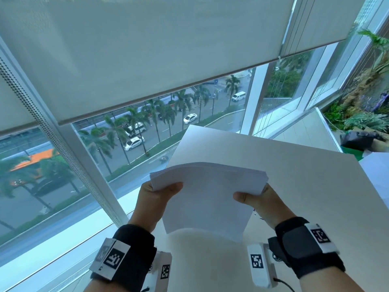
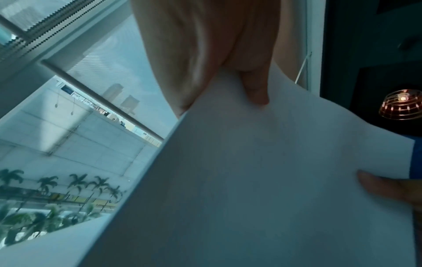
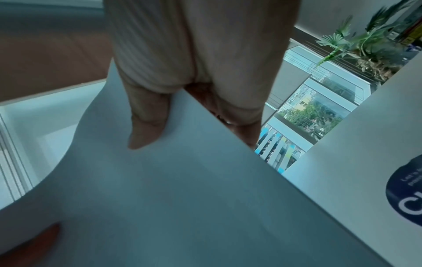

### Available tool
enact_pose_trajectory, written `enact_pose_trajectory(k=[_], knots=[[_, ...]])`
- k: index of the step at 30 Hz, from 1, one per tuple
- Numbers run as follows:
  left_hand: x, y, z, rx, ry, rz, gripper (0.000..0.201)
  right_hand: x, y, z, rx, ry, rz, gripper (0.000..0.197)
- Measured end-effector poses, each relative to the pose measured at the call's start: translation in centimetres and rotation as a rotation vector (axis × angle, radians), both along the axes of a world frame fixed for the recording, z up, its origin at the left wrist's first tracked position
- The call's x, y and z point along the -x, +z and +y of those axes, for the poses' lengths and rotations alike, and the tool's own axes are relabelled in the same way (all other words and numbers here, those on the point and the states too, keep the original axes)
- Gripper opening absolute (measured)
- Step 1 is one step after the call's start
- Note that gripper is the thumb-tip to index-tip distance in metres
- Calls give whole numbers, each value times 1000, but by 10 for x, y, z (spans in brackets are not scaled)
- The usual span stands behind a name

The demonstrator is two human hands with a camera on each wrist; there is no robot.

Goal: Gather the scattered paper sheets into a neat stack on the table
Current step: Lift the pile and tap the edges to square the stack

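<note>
A stack of white paper sheets is held upright above the white table, its top edge slightly bowed. My left hand grips its left side, thumb on the front face and fingers behind. My right hand grips the right side the same way. The left wrist view shows the left thumb pressed on the stack of sheets, with the right thumb at the far edge. The right wrist view has my right thumb on the sheets and fingers curled behind the edge. The stack's lower edge hangs near the table.
A large window with a lowered roller blind runs along the left of the table. Plants and a dark bag stand at the far right. Another white sheet lies at the table's right edge.
</note>
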State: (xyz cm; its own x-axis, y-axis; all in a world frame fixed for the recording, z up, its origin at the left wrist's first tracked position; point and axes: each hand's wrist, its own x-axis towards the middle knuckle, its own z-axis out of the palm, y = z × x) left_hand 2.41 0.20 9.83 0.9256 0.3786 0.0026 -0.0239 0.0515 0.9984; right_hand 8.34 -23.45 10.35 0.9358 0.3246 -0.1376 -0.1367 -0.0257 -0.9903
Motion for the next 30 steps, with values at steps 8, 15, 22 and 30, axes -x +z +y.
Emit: enact_pose_trajectory(k=[8, 15, 22, 30], knots=[[2, 5, 6, -56, -8, -51, 16, 9, 20, 6, -36, 41, 34, 18], [2, 23, 12, -141, -114, -115, 20, 6, 28, 9, 84, -18, 15, 26], [8, 39, 13, -203, -133, -90, 15, 6, 33, 11, 54, -5, 33, 19], [-3, 32, -5, -21, 145, -95, 23, 11, 41, 12, 54, -14, 49, 28]])
